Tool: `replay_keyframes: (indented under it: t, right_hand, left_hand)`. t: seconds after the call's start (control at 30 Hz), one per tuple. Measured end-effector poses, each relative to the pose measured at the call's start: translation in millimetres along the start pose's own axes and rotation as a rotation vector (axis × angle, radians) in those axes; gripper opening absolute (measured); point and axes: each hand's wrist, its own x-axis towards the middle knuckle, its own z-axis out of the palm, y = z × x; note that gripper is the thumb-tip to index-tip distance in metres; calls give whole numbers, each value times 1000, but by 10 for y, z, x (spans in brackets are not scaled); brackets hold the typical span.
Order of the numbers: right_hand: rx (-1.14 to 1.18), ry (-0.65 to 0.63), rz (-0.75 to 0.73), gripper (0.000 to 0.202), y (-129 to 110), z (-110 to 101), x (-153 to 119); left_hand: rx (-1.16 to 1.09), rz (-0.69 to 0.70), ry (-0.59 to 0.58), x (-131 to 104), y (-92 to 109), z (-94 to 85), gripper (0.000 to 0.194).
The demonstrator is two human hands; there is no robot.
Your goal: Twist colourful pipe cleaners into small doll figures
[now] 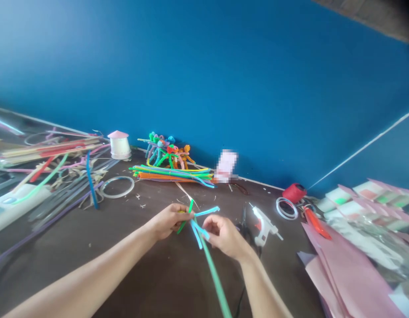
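Note:
In the middle of the head view, my left hand (171,220) is closed around a bunch of crossed pipe cleaners. Short bright green ends (190,206) stick out above and below its fingertips, with a bit of yellow between the fingers. Light blue pipe cleaners (207,211) fan out from the crossing point toward the right. My right hand (224,234) pinches one light blue end between thumb and finger. A long pale green pipe cleaner (215,276) runs from the crossing down to the lower edge, blurred near the bottom.
Behind my hands lie bundled pipe cleaners (171,174) and several pipe-cleaner figures (169,152). A white glue gun (264,225) and dark scissors (244,223) lie to the right, beside pink sheets (346,260). Ribbon rings (117,187) and a white pot (120,146) stand left.

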Motion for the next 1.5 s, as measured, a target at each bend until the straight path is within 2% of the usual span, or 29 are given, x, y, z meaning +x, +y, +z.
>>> replay_keyframes:
  t: [0.1, 0.2, 0.3, 0.43, 0.53, 0.63, 0.7, 0.83, 0.97, 1.07, 1.13, 1.3, 1.4, 1.5]
  right_hand:
    - [-274, 143, -174, 21, -83, 116, 3]
    - [-483, 173, -299, 37, -113, 130, -7]
    - [-622, 158, -321, 40, -99, 115, -17]
    - [-720, 234, -339, 29, -90, 126, -24]
    - [-759, 236, -324, 24, -94, 137, -22]
    - [-756, 250, -307, 23, -64, 154, -13]
    - [-723, 308, -313, 22, -29, 178, -2]
    - [-618, 381, -254, 17, -12, 223, 18]
    - [-617, 354, -109, 16, -89, 223, 13]
    - [-668, 349, -62, 15, -131, 210, -10]
    - [-713, 355, -34, 16, -144, 201, -31]
    - [-720, 321, -32, 13, -189, 142, -59]
    - [-556, 249, -37, 11, -236, 83, -48]
    - [-378, 175, 29, 15, -279, 30, -30]
  left_hand:
    - [-68, -6, 1, 16, -5, -23, 29]
    - [-112, -23, -27, 31, -9, -44, 28]
    - [-116, -29, -48, 29, -14, -38, 28]
    - [-32, -39, -37, -6, -16, 22, 30]
    - [39, -18, -53, -36, -12, 61, 31]
    - [120, 22, -45, -46, -12, 68, 34]
    - [198, 44, -23, -42, -21, 63, 35]
    - [443, 124, 49, -33, -42, 67, 30]
    - [752, 345, 95, -68, -25, 99, 21]
    - [929, 543, 89, -111, -9, 123, 17]
    - [999, 616, 68, -131, -7, 130, 14]
    - [1077, 648, 34, -143, 5, 125, 13]
    - [1045, 608, -10, -146, 31, 123, 12]
    - [1010, 568, -45, -157, 62, 133, 11]
